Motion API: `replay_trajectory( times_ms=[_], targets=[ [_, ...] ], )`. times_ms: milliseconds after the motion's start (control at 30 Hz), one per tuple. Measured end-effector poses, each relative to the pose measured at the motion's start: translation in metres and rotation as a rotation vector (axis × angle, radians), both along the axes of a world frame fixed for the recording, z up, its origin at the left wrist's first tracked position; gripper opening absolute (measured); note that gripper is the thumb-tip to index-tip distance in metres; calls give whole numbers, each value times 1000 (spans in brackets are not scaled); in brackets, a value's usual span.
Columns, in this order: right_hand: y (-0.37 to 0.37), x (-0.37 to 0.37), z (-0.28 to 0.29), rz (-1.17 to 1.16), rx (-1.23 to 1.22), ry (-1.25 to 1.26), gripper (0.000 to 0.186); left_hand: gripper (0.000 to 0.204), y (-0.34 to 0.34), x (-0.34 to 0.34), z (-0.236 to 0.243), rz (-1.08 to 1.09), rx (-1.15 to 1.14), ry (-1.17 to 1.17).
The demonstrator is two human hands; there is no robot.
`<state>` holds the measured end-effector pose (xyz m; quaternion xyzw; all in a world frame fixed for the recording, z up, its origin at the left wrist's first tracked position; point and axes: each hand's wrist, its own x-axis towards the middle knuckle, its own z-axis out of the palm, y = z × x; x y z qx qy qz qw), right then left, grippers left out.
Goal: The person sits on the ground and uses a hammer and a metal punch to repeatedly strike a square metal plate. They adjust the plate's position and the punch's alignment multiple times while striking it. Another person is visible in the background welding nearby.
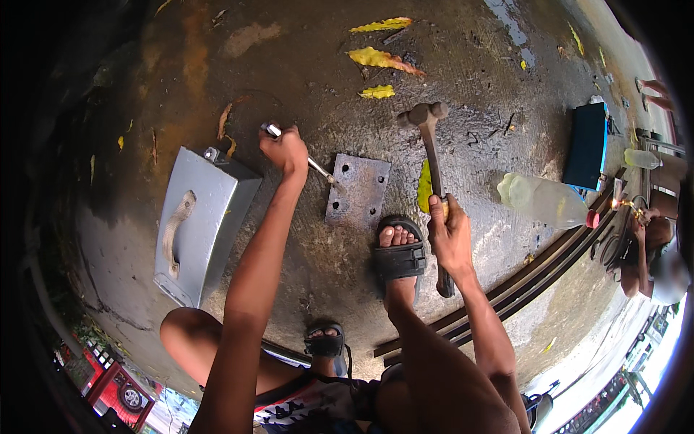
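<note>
My left hand (283, 150) is closed round a shiny metal rod tool (319, 168), angled down so its tip rests at the left part of a flat steel plate (365, 195) with several holes. My right hand (450, 235) grips a ball-peen hammer (434, 155) by its handle, the head raised to the plate's upper right in the picture. My right sandaled foot (399, 254) is just below the plate. A grey metal toolbox (206, 217) with a strap handle lies to the left.
Large plastic bottle (546, 199), blue box (585, 145) and long metal bars (506, 296) are at the right. Another person (654, 257) crouches at the far right, a hand near a brass fitting and hoses. Yellow leaves (383, 61) lie on wet concrete. A red vehicle (108, 387) shows at lower left.
</note>
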<state>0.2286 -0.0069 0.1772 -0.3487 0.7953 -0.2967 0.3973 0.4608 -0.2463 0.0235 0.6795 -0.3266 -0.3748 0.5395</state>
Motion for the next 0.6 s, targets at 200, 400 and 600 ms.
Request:
replay_trajectory(
  times_ms=[200,400,600],
  targets=[
    [-9,24,20,-45,-349,-3,30,19,-4,-5,8,-36,-52,13],
    [-5,33,-39,256,23,14,40,18,-2,-4,-1,41,-19,117],
    [-9,21,-6,200,67,-92,46,20,-8,-3,-9,16,-50,88]
  ],
)
